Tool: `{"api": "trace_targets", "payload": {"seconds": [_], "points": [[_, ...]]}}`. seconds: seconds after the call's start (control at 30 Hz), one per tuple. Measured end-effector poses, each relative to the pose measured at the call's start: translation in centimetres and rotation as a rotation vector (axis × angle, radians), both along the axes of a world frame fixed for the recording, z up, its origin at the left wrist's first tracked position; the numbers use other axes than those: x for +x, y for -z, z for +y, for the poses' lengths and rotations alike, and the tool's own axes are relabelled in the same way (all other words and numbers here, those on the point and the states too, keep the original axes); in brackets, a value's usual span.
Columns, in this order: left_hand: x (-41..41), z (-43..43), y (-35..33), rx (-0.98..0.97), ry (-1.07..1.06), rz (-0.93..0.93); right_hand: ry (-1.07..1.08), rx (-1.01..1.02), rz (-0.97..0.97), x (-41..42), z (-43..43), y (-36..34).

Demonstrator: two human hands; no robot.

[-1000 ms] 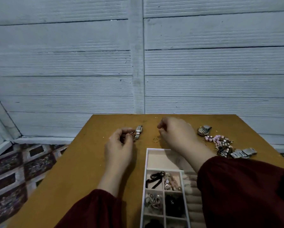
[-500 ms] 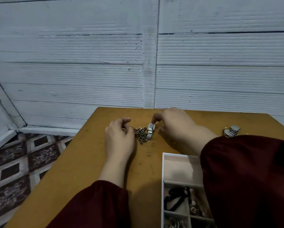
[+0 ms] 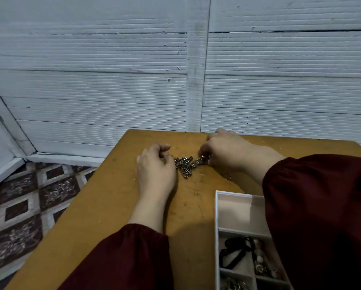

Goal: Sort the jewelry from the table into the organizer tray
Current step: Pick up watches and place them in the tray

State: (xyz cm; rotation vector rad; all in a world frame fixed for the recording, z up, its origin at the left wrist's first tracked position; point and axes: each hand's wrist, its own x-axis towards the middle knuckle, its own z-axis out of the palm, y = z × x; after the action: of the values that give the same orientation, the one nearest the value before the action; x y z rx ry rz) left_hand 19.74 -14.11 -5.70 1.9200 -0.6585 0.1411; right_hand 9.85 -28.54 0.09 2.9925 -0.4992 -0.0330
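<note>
Metal chain (image 3: 184,166) bunched on table (image 3: 112,206), far centre, strung between both hands. Left hand (image 3: 154,166): fingers curled, tips pinching chain's left end. Right hand (image 3: 225,151): fingers curled, pinching right end. Ring (image 3: 226,176) loose, just near of right hand. Tray (image 3: 217,216) near right, partly under sleeve (image 3: 321,216).

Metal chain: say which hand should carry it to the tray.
Right, probably. The right hand pinches one end of the metal chain, and the organizer tray lies on its side; the left hand is farther away.
</note>
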Motion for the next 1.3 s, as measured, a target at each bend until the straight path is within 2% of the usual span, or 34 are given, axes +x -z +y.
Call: {"api": "trace_targets", "payload": {"seconds": [0.17,0.5,0.67,0.8,0.9,1.03,1.3], "points": [[-0.2,0.0,-0.1,0.035,0.000,-0.015,0.049,0.148,-0.061,-0.7,-0.4,-0.2],[-0.8,0.0,-0.5,0.049,0.032,-0.024,0.134,0.272,-0.191,-1.4,-0.6,0.2],[-1.1,-0.4,-0.4,0.028,0.079,-0.064,0.208,0.431,-0.326,-1.9,-0.6,0.3],[-2.1,-0.8,-0.8,0.042,0.153,-0.117,0.272,0.475,-0.361,-2.2,-0.8,-0.1],[-2.8,-1.2,-0.9,0.053,0.287,-0.117,0.293,0.541,-0.416,-2.6,-1.2,-0.3],[-4.2,-1.7,-1.0,0.234,0.434,-0.182,0.338,0.751,-0.548,-2.9,-1.6,-0.3],[-5.6,-2.7,-1.2,0.479,0.507,-0.305,0.408,0.873,-0.653,-3.5,-1.6,-0.3]]}}
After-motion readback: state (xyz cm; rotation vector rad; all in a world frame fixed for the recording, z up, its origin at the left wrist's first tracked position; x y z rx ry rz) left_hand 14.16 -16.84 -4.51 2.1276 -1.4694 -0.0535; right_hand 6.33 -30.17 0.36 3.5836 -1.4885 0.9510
